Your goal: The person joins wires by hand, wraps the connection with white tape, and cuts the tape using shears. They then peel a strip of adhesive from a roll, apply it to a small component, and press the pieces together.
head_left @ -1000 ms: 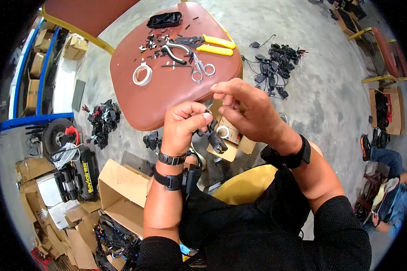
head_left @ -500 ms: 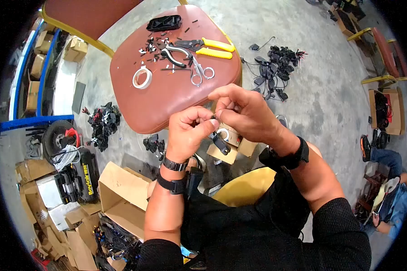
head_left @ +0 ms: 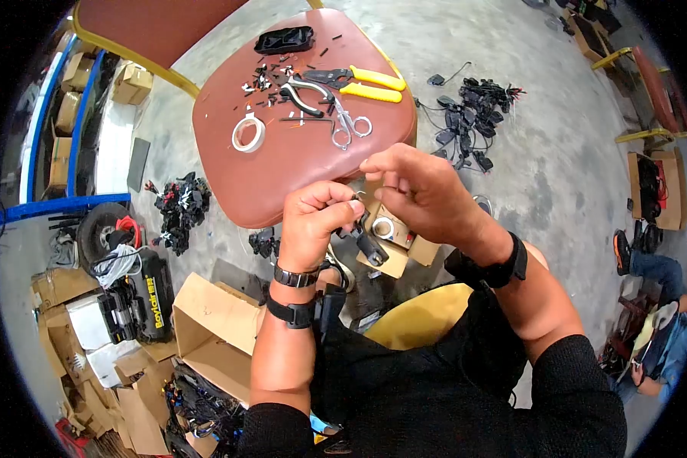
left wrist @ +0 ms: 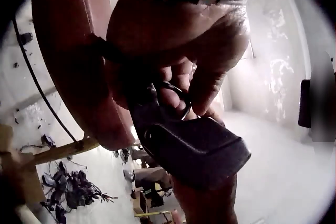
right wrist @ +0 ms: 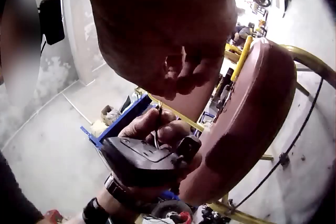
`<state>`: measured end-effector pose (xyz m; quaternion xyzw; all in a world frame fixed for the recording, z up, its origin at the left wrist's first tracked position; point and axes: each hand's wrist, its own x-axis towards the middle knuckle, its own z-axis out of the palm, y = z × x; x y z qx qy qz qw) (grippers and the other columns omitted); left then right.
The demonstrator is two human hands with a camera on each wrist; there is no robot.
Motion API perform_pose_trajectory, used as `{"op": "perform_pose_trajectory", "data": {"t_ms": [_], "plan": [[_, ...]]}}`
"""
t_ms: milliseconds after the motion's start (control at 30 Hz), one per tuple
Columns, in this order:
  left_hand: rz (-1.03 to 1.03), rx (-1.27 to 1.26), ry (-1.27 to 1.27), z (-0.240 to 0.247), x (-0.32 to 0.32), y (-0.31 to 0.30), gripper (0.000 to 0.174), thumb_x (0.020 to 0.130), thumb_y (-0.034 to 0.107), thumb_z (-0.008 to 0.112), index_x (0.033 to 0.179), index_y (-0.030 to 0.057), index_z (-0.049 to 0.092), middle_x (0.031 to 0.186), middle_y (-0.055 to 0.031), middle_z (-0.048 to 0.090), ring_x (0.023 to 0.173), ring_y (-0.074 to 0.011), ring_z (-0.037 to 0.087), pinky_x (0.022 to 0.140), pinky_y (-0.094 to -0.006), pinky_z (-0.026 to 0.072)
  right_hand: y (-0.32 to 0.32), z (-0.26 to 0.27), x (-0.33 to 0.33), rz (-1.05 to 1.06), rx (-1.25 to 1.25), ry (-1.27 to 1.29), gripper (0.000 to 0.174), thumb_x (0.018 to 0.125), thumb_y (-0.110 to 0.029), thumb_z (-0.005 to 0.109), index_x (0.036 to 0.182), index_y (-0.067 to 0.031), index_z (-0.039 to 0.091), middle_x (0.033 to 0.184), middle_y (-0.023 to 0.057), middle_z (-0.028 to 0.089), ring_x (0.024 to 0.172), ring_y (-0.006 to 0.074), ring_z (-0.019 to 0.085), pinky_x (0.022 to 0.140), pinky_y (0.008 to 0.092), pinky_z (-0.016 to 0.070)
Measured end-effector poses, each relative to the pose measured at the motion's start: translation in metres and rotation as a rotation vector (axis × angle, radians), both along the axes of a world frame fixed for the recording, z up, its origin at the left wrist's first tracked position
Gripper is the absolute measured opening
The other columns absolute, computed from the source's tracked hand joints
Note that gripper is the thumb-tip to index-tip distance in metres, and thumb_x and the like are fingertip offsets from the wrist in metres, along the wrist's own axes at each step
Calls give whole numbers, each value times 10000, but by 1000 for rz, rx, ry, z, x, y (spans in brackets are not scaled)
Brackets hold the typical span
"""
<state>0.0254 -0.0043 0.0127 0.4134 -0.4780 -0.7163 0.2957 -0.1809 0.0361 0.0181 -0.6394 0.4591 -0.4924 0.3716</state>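
Observation:
My left hand (head_left: 305, 229) holds a black plastic housing (head_left: 372, 249), which hangs below the fingers. A thin wire (right wrist: 156, 129) rises from the housing, and my left thumb and finger pinch it near its pale tip. My right hand (head_left: 427, 191) is just to the right, fingers loosely bent, thumb and fingertips a little apart from the wire. Nothing shows in its fingers. In the left wrist view the housing (left wrist: 205, 155) is large, with a moulded hole on one side.
On the red chair seat (head_left: 229, 179) lie yellow-handled wire strippers (head_left: 370, 82), cutting pliers (head_left: 304, 101), scissors (head_left: 345, 128), a tape roll (head_left: 249, 134), a black tray (head_left: 284, 40) and scraps. Black parts (head_left: 473, 114) are heaped on the floor. Open cartons (head_left: 217, 324) stand around the lap.
My right fingertips came in to the wire at my left fingers, then drew back slightly to the right. The left hand keeps its hold on the housing.

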Motion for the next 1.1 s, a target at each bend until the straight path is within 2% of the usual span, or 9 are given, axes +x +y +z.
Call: {"op": "perform_pose_trajectory", "data": {"t_ms": [67,167,467,633,667,767,867,1033,1100], "plan": [[8,96,49,0,0,-2,69,824,25,681,875,-21,675,777,-80,672,619,-115,589,592,-229,470,-5,1,2,-28,-225,88,310,784,25,612,1080,-66,630,917,90,657,795,243,666,678,353,536],[-22,153,173,-5,2,-5,80,819,22,676,885,-24,676,787,-93,675,611,-123,590,587,-232,476,-10,3,3,-14,-347,164,295,779,28,607,1059,-63,628,915,113,662,843,318,656,740,400,542],[-78,216,193,-9,2,-17,53,806,-6,684,858,-1,686,780,-51,681,611,-100,585,583,-222,467,-21,1,2,32,-420,259,287,737,-9,668,1010,-91,633,825,51,645,758,251,649,678,349,534],[-95,155,152,-8,2,-23,43,800,1,701,842,4,691,778,-41,676,638,-89,574,606,-224,454,-30,1,3,37,-345,152,237,781,-12,675,1006,-79,639,845,66,657,749,252,654,658,339,532],[-95,140,129,-7,1,-24,37,801,2,704,835,7,691,777,-36,672,647,-86,569,614,-224,449,-31,0,3,28,-325,112,224,793,-9,675,1005,-74,643,851,69,660,744,243,656,654,327,531],[-118,-57,62,-4,-3,-25,28,802,3,704,810,4,678,761,-14,645,673,-88,554,635,-227,433,-27,5,1,80,57,-115,177,831,-5,656,1003,-48,659,837,51,673,728,154,651,662,279,523],[-125,-283,-45,0,-10,-25,37,794,-3,699,795,-2,662,743,-3,618,689,-92,542,648,-240,425,-30,-2,-4,182,361,-400,188,853,48,643,1031,-11,655,855,-1,650,766,48,591,660,226,482],[-141,-592,-159,3,-24,-22,58,765,-17,700,766,-13,642,742,-54,627,657,-130,561,603,-267,437,-43,-8,-19,291,627,-452,220,787,3,644,1007,9,646,788,8,649,704,66,595,649,225,475],[-140,-598,-207,3,-27,-20,53,770,-19,699,773,-13,646,745,-43,633,658,-124,559,604,-264,439,-47,-13,-21,303,651,-484,244,786,11,638,1030,6,640,798,11,655,704,68,598,647,229,479]]}}
